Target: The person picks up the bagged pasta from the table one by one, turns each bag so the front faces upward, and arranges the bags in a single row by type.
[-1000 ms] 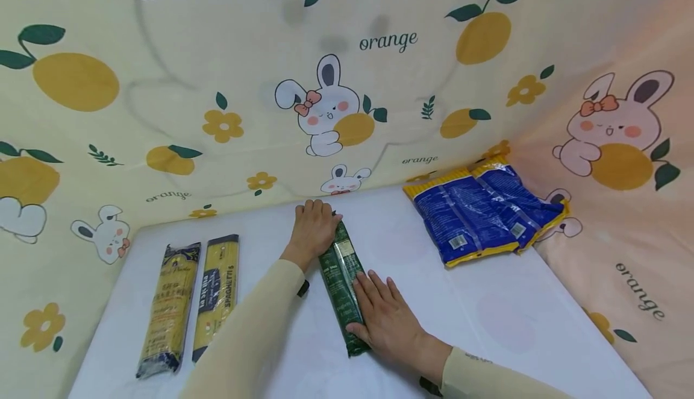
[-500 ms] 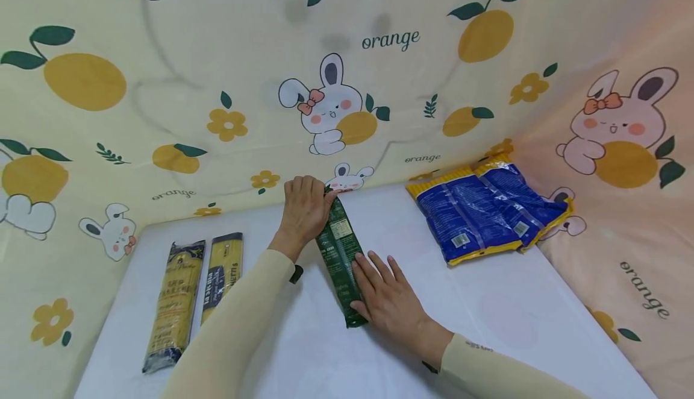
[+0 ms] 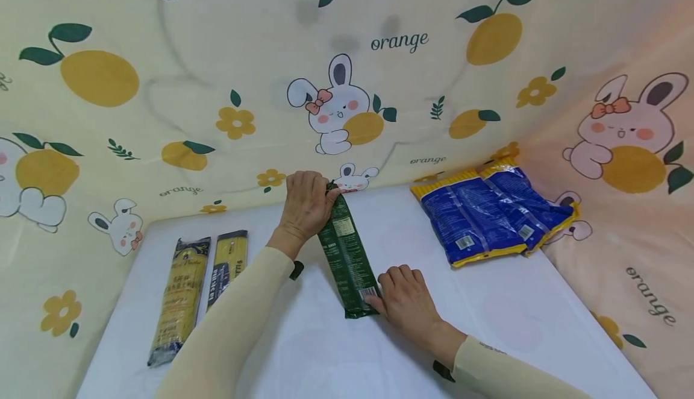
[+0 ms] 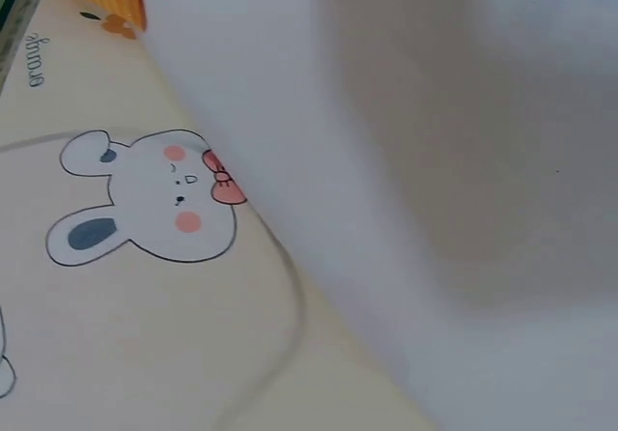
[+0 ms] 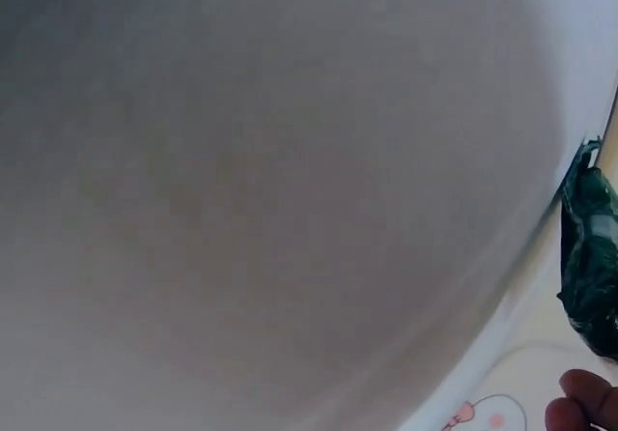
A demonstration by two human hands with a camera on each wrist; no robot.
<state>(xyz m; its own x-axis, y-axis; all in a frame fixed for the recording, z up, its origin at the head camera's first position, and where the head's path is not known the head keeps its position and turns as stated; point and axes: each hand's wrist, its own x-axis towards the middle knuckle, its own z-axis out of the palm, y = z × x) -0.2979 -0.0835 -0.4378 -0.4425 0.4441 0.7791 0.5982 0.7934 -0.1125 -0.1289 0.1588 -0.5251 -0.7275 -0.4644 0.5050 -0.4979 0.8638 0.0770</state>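
Observation:
A long green pasta packet (image 3: pixel 349 254) lies aslant in the middle of the white table in the head view, its far end seemingly tilted up. My left hand (image 3: pixel 306 203) grips that far end, thumb on the near side. At the near right corner, beside the barcode, my right hand (image 3: pixel 409 302) has its thumb on the packet and its other fingers curled at the edge. The right wrist view catches part of the green packet (image 5: pixel 591 257) and my right fingertips (image 5: pixel 570 416). In the left wrist view only a green edge of the packet shows; that hand is out of sight.
Two yellow spaghetti packets, a wrinkled one (image 3: pixel 180 302) and a la Stella one (image 3: pixel 228 263), lie at the left, the second partly behind my left sleeve. Blue-and-yellow bags (image 3: pixel 493 215) lie at the back right. A printed cloth (image 3: pixel 244 73) hangs behind the table (image 3: pixel 303 351).
The green packet has shifted away from me, its far end held by my left hand. My right hand has gone from lying flat on it to curling at its near right corner.

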